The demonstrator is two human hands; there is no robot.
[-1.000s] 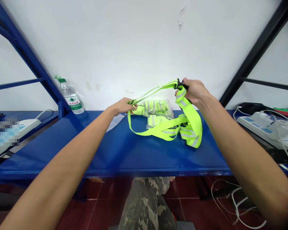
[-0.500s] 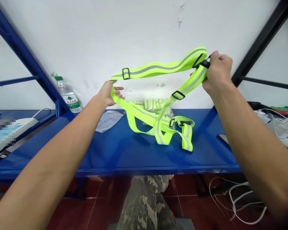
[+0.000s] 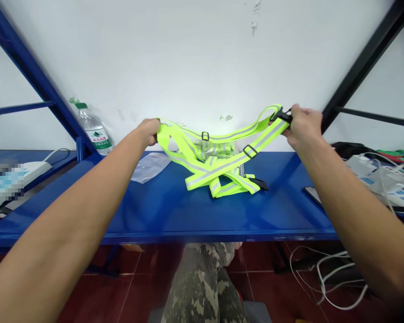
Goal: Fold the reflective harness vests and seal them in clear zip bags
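Note:
A fluorescent yellow reflective harness [image 3: 222, 168] with grey stripes and black sliders hangs between my hands, its lower straps resting on the blue table [image 3: 188, 215]. My left hand [image 3: 150, 131] is closed around the bunched straps at its left end. At the other end, my right hand [image 3: 305, 125] grips the harness close to a black buckle [image 3: 281, 116]. Another black buckle [image 3: 261, 184] lies on the tabletop. Behind the straps are clear-bagged yellow reflective straps [image 3: 218, 149], partly hidden.
An opened clear plastic bag [image 3: 151, 167] lies left of the harness. A water bottle [image 3: 96, 130] leans by the wall. A phone [image 3: 312, 195] lies near my right forearm, beside white cables and packets [image 3: 384, 175]. White cable [image 3: 343, 307] coils on the floor.
Both hands have lowered the harness, the right one more plainly. My left fingers, spread before, have closed on the straps. The lower straps have folded across one another on the table.

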